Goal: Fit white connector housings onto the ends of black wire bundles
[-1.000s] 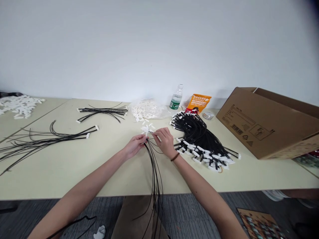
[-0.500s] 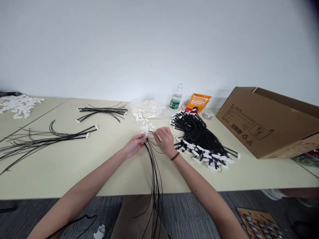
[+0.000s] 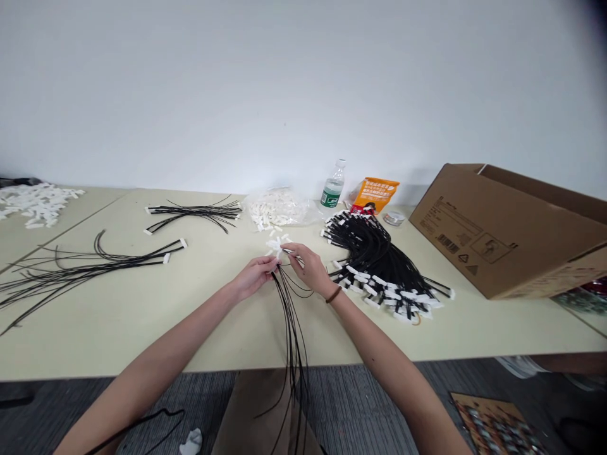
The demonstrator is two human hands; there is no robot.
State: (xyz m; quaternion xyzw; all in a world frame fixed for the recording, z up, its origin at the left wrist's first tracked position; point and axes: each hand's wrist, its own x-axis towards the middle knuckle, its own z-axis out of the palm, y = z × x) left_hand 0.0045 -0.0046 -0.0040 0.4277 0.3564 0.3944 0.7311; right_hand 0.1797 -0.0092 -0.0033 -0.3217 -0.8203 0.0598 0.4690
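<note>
My left hand (image 3: pixel 257 275) is closed around the top of a bunch of thin black wires (image 3: pixel 290 316), which hang down over the table's front edge. At its fingertips is a white plastic connector, hard to tell apart from the loose white connectors (image 3: pixel 275 244) just behind. My right hand (image 3: pixel 306 265), with a brown band on the wrist, pinches the end of one black wire beside that connector. A few wires loop out under the right palm. Whether the wire end sits in the connector is too small to tell.
Finished-looking black cables with white ends (image 3: pixel 384 265) lie heaped at right, near a cardboard box (image 3: pixel 502 234). Behind stand a water bottle (image 3: pixel 332 186), an orange packet (image 3: pixel 374 194) and a bag of white connectors (image 3: pixel 279 207). More wire bundles (image 3: pixel 104 262) lie left.
My right hand has shifted slightly and its fingers have straightened a little, close to the connector. My left hand keeps its hold on the wires.
</note>
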